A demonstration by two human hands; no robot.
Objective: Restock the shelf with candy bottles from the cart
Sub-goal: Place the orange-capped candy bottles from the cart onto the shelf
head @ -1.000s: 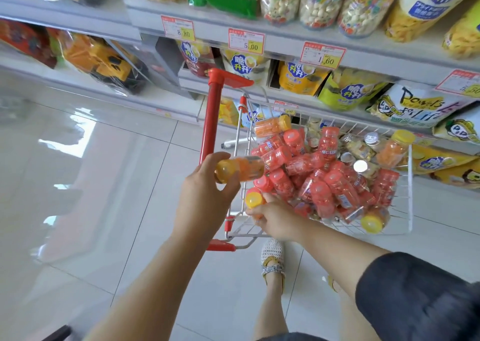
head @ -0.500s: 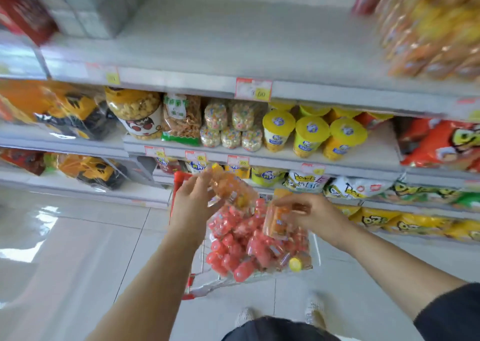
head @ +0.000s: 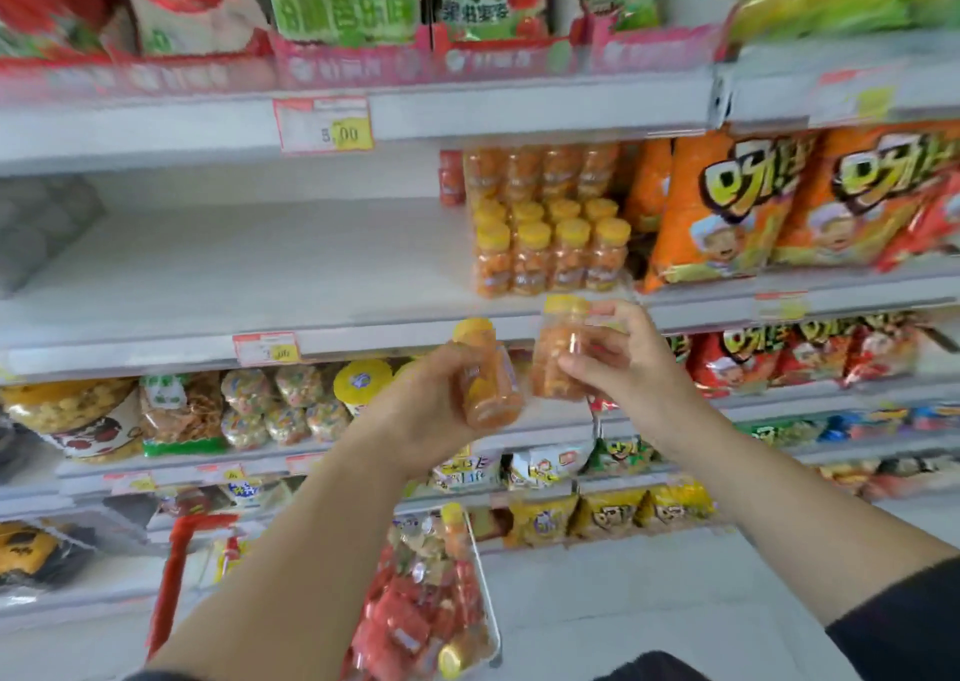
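Two grips loaded at the shelf (head: 260,265) lip: left grip (head: 415,413) clasping left candy bottle (head: 491,387), right grip (head: 626,368) pinching right candy bottle (head: 557,355). We should be setting them upright, nine o'clock of the stocked row (head: 545,249).

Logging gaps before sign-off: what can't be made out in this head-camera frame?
1. Head view: labels on the left bottle and right bottle, blurred, partly covered by the left hand and right hand.
2. Head view: nearest price tag, digits smeared by blur.
3. Head view: cart contents, blurred, partly hidden by the left forearm.
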